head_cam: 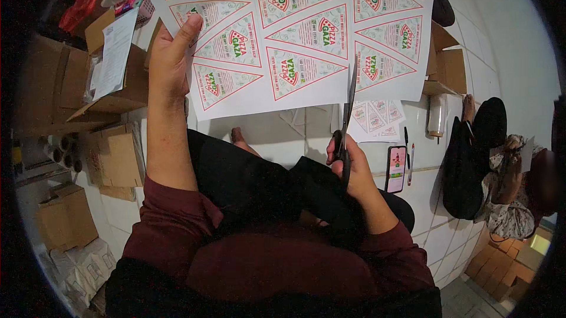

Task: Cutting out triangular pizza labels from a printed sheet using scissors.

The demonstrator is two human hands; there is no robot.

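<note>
A large white paper sheet (309,103) printed with rows of triangular labels is held up before me. My left hand (177,52) grips its left edge, the thumb lying on the printed face. In my right hand (353,163) is a pair of dark-handled scissors (348,119), blades pointing up. The blades reach in from the sheet's lower edge, between the middle and right columns of triangles, with a slit in the paper there. How far apart the blades stand is hard to tell. Behind the sheet, more printed triangle sheets (382,119) lie on the floor.
On the tiled floor at right lie a smartphone (395,169), pens (411,163) and a roll of clear film (436,117). Another person (468,163) sits at far right. Open cardboard boxes stand left (128,79) and right (451,66); flattened cardboard (115,156) lies at left.
</note>
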